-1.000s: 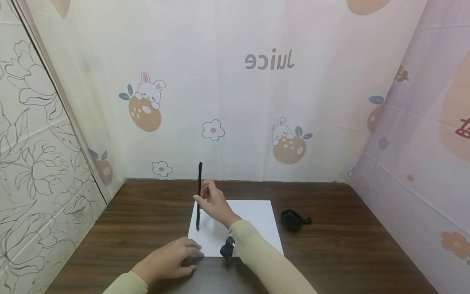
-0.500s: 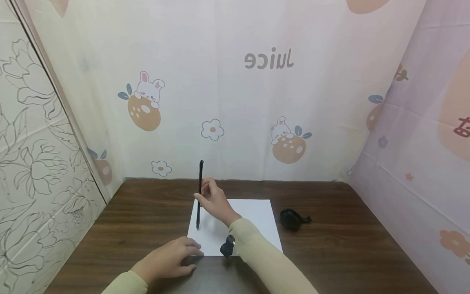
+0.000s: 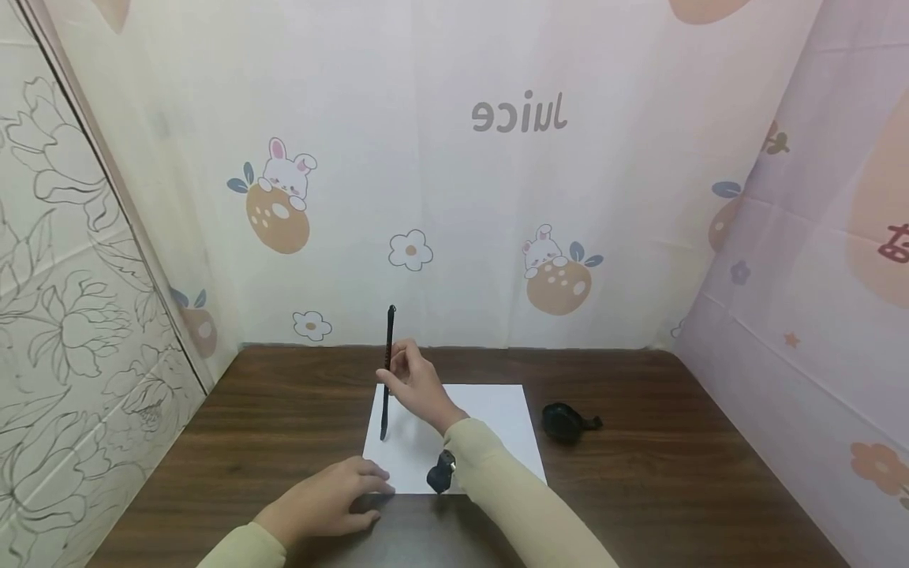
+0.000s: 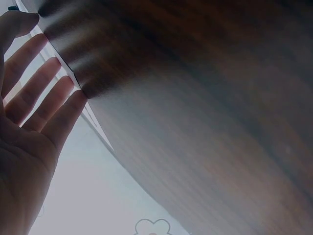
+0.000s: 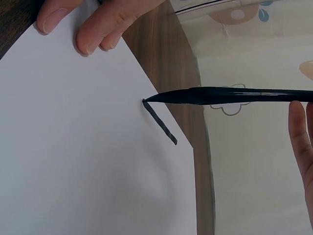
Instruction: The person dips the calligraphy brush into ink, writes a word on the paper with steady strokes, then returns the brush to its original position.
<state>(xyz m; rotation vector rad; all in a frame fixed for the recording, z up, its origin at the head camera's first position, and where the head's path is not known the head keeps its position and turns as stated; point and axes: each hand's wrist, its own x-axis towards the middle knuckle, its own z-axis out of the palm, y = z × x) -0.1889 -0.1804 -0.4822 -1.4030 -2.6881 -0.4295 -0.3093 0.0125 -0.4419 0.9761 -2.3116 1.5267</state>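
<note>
My right hand [image 3: 419, 386] pinches a black calligraphy brush [image 3: 387, 347] partway up its handle, nearly upright over the left part of a white sheet of paper [image 3: 490, 426]. In the right wrist view the tip of the brush [image 5: 234, 94] meets the paper at one end of a short, thick black stroke [image 5: 160, 122]. My left hand [image 3: 330, 497] rests at the near left corner of the sheet, fingertips on the paper and thumb on the table. Its spread fingers fill the left side of the left wrist view.
On the dark wooden table [image 3: 675, 473], right of the paper, lies a rounded black object [image 3: 564, 423] with a short stub. A small black camera [image 3: 440, 472] hangs under my right wrist. Printed cloth [image 3: 454, 173] walls in the table's back and sides.
The brush and my right hand have edged slightly away from me, toward the table's back. My left hand stays in place on the paper's corner.
</note>
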